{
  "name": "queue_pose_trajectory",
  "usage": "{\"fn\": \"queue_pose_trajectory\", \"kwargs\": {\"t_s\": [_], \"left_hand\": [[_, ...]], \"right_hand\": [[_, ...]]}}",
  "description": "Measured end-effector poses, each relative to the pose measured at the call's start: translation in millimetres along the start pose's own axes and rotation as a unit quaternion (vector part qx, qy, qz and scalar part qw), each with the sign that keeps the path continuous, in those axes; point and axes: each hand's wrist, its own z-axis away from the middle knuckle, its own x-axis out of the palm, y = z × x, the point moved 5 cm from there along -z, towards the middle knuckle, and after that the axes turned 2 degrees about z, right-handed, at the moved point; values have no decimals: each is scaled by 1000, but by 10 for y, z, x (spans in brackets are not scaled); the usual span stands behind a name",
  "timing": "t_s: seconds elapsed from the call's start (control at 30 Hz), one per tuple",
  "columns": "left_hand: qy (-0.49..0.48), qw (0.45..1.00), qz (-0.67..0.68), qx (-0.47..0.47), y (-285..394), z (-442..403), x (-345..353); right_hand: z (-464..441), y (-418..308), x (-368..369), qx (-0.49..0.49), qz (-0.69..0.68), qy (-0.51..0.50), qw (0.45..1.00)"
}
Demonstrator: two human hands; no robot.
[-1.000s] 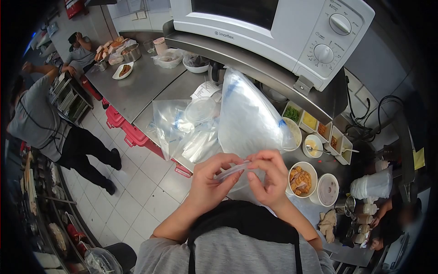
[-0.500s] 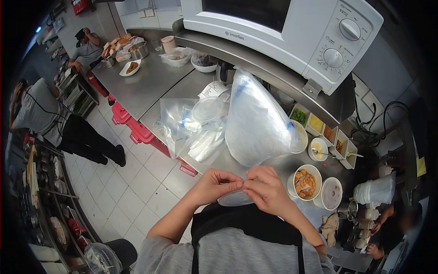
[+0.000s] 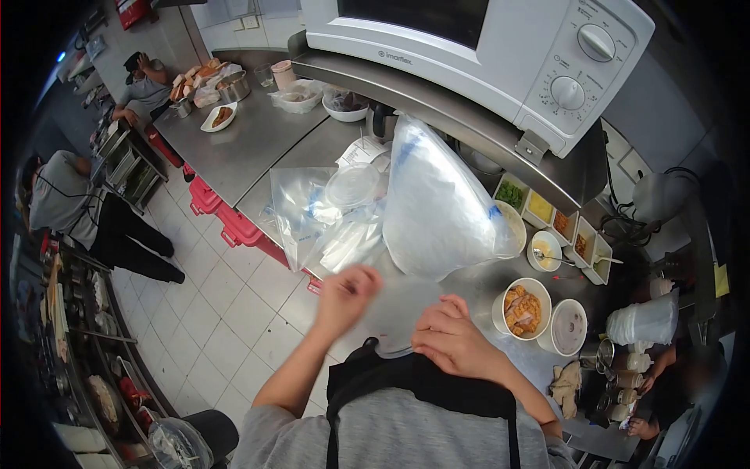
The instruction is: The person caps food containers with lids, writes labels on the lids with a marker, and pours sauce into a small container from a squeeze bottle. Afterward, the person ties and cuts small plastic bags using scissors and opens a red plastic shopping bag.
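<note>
My right hand [image 3: 459, 336] is closed on the rim of a clear round plastic lid [image 3: 391, 349], held low in front of my apron. To the left, away from the lid, my left hand [image 3: 344, 303] is raised with curled fingers. Motion smears them, so whether they pinch anything cannot be made out. A white bowl of breaded meat pieces [image 3: 522, 309] stands right of my right hand. Beside it is a white tub with a lid [image 3: 564, 328]. Beyond my hands lies a large clear plastic bag [image 3: 437, 211].
Smaller plastic bags [image 3: 301, 211] and another clear lid [image 3: 353, 185] lie on the steel counter. A microwave [image 3: 469, 55] overhangs the back. Filled white trays [image 3: 539, 207] line the right. A person [image 3: 70, 203] stands left; other people are at far left and lower right.
My hands, together at the lid's rim before, are now apart. The left has moved left and up, away from the lid; the right remains at it.
</note>
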Motion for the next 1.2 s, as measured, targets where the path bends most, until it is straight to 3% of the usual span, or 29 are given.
{"fn": "queue_pose_trajectory", "kwargs": {"t_s": [0.07,0.13,0.2,0.3,0.37,0.47,0.53,0.57,0.63,0.73,0.8,0.83,0.9,0.97,1.03,1.07,1.2], "left_hand": [[133,989,33,-59,-99,-182,-433],[209,976,54,35,-292,-403,-919],[332,938,90,-44,-502,-580,-1243],[418,897,97,-103,-1014,-920,-1585],[369,915,138,-85,-1385,-1215,-1659],[246,950,-101,-161,-1906,-1545,-1728],[303,870,-382,70,-1097,-1313,-1122],[308,785,-496,208,-776,-1130,-854],[328,891,-244,197,-278,-723,-343],[57,968,-40,240,-42,-182,460],[-175,945,-79,265,-45,81,1131],[-244,931,-101,251,14,101,1489],[-284,949,-53,127,-160,6,2017],[-229,956,-122,140,-595,-173,2392],[-283,949,-142,13,-1082,-329,2663],[-308,938,-151,-51,-1215,-352,2738],[-352,911,-153,-153,-980,-137,2498]], "right_hand": [[72,82,-44,17,-20,25,999],[192,222,-100,49,-67,74,994],[409,397,-110,95,-143,147,974],[766,608,-129,164,-191,291,923],[1153,788,-165,226,-206,384,871],[1646,829,-285,391,-189,436,788],[2211,1031,-176,409,-158,484,757],[2472,1077,-90,433,-164,507,727],[2939,1152,168,438,-240,577,646],[3229,1017,423,420,-362,640,533],[3352,1018,536,414,-386,642,518],[3346,1022,571,414,-394,639,515],[3335,1076,623,427,-386,629,522],[3338,1193,625,439,-352,625,540],[3240,1262,522,442,-303,631,561],[3194,1272,466,443,-270,634,573],[3040,1287,298,464,-162,607,624]]}}
